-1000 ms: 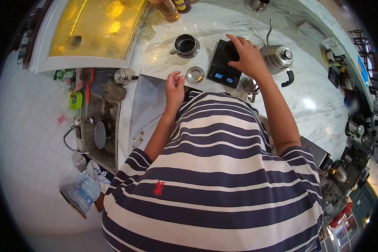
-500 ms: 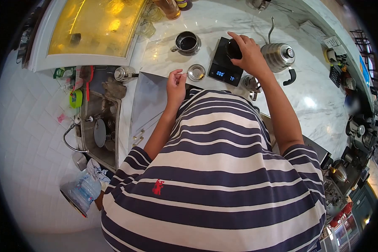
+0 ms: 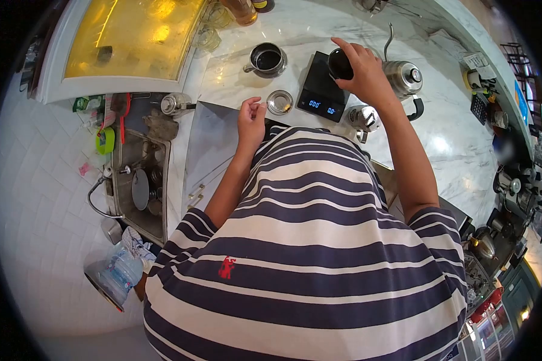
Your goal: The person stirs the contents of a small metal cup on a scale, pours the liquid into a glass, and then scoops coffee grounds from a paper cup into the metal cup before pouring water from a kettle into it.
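Note:
My right hand point(image 3: 367, 75) grips a small dark cup point(image 3: 339, 64) held over the far right part of a black digital scale point(image 3: 319, 96) on the marble counter. The scale's blue display is lit. My left hand point(image 3: 250, 120) rests at the counter's near edge with fingers loosely curled and thumb touching fingertips, holding nothing I can make out. A small round metal lid point(image 3: 280, 102) lies just right of that hand. A metal pitcher of dark liquid point(image 3: 266, 60) stands beyond it.
A steel gooseneck kettle point(image 3: 403, 78) stands right of the scale, a small metal vessel point(image 3: 362, 117) near my right forearm. A sink with dishes point(image 3: 141, 189) lies to the left, below a yellow-lit cabinet point(image 3: 132, 36). Appliances crowd the far right point(image 3: 512, 198).
My right hand has lifted the dark cup off the scale and drawn it slightly toward the kettle; the display reading dropped. My left hand has stayed in place.

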A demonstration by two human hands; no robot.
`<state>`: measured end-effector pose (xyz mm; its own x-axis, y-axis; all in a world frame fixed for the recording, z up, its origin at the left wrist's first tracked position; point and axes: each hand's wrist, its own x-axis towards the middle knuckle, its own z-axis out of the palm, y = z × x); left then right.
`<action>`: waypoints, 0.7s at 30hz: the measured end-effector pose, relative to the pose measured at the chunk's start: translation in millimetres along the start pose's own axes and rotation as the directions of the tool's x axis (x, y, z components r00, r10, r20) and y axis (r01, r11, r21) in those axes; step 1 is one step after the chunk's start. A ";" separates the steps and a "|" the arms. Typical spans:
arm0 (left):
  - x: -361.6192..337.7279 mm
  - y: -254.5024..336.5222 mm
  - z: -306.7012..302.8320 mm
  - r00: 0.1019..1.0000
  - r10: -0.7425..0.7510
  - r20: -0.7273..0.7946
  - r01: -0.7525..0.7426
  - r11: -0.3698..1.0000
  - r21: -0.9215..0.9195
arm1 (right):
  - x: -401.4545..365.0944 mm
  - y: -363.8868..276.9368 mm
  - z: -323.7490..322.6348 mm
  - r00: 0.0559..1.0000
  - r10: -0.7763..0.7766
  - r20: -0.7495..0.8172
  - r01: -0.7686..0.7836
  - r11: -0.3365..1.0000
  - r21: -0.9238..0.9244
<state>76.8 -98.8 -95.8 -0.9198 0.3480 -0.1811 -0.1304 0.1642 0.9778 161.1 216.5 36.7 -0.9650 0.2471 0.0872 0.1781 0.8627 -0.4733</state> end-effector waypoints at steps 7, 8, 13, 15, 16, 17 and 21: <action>2.4 3.4 -12.5 1.000 -0.010 0.002 0.010 1.000 0.020 | 4.8 -6.8 -10.9 0.999 0.017 -0.030 -0.016 1.000 0.015; 5.3 4.8 -15.7 1.000 -0.010 0.004 0.010 1.000 0.024 | 6.4 -8.4 -12.1 0.999 0.021 -0.031 -0.021 1.000 0.010; 19.4 1.9 -32.3 1.000 -0.005 0.014 0.004 0.999 0.038 | 9.4 -18.8 -16.3 0.998 0.055 -0.043 -0.056 0.998 -0.016; 25.7 3.7 -40.5 1.000 0.002 0.025 -0.003 0.999 0.038 | 11.8 -25.7 -19.0 0.994 0.103 -0.028 -0.103 0.994 -0.031; 27.9 6.1 -45.1 0.999 0.005 0.036 -0.006 0.999 0.037 | 13.4 -29.5 -20.0 0.992 0.124 -0.021 -0.125 0.991 -0.037; 30.0 8.2 -49.9 0.999 0.006 0.047 -0.008 0.999 0.035 | 14.9 -33.2 -20.9 0.991 0.130 -0.030 -0.131 0.991 -0.033; 40.3 10.2 -67.7 0.999 -0.002 0.039 -0.001 0.997 0.078 | 20.4 -42.3 -21.4 0.986 0.158 -0.048 -0.158 0.987 0.006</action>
<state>13.4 -145.6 -86.0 -0.9044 0.3834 -0.1875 -0.1006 0.2354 0.9667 138.0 194.5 77.2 -0.9145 0.4011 0.0529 0.3273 0.8102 -0.4862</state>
